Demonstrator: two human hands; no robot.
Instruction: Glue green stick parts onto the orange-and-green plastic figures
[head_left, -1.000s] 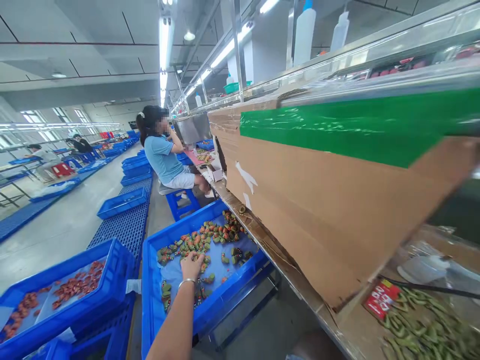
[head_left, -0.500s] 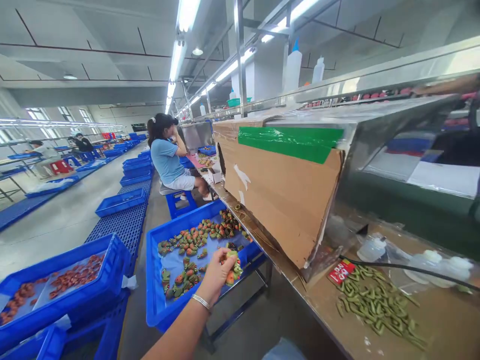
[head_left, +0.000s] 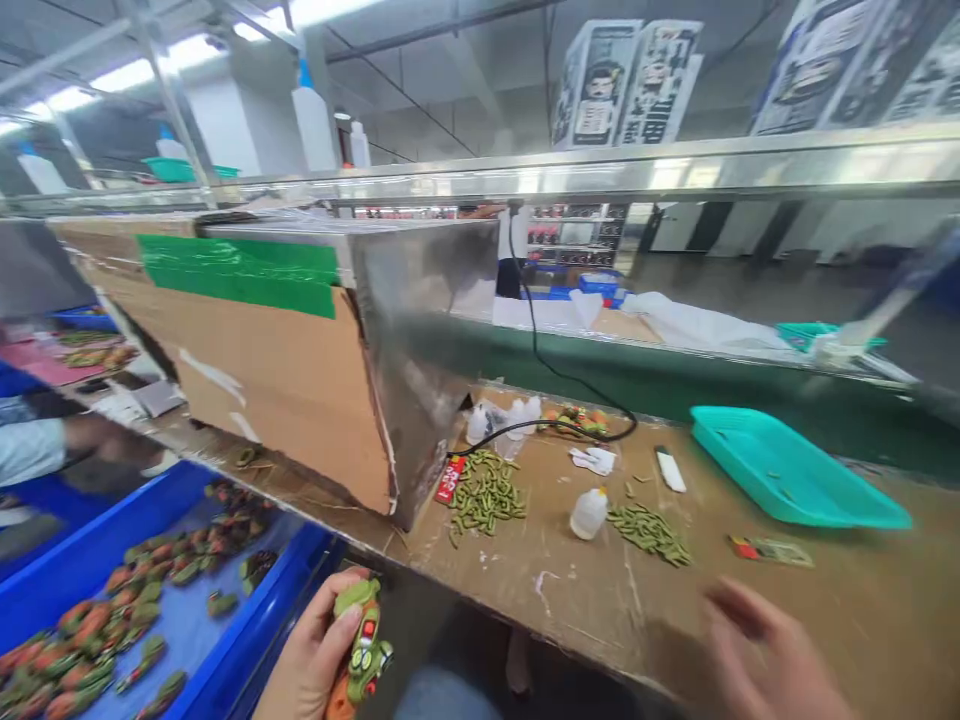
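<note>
In my left hand (head_left: 311, 650) are small painted figurines (head_left: 366, 640), green with orange and red parts and white bulging eyes. My fingers close round them; how many there are I cannot tell. The hand is just off the worktable's front edge, right of a blue crate (head_left: 202, 670) with many similar green and orange pieces (head_left: 94, 625). Over the worktable (head_left: 540, 580), at the right, my right hand (head_left: 772, 650) is blurred by motion. Its thumb and fingers look apart, with nothing seen between them. Small green curved pieces lie in a larger pile (head_left: 487, 492) and a smaller pile (head_left: 651, 534).
A squeeze bottle (head_left: 589, 513) stands between the piles. Behind are a teal tray (head_left: 795, 470), a white-ended tool (head_left: 670, 470) and a black cable (head_left: 574, 378). A cardboard-covered metal box (head_left: 277, 400) blocks the left side. Another person's arm (head_left: 97, 440) shows far left.
My view has swung right towards the worktable. My left hand has come away from over the blue crate with the figurines still in it. My right hand has come into view.
</note>
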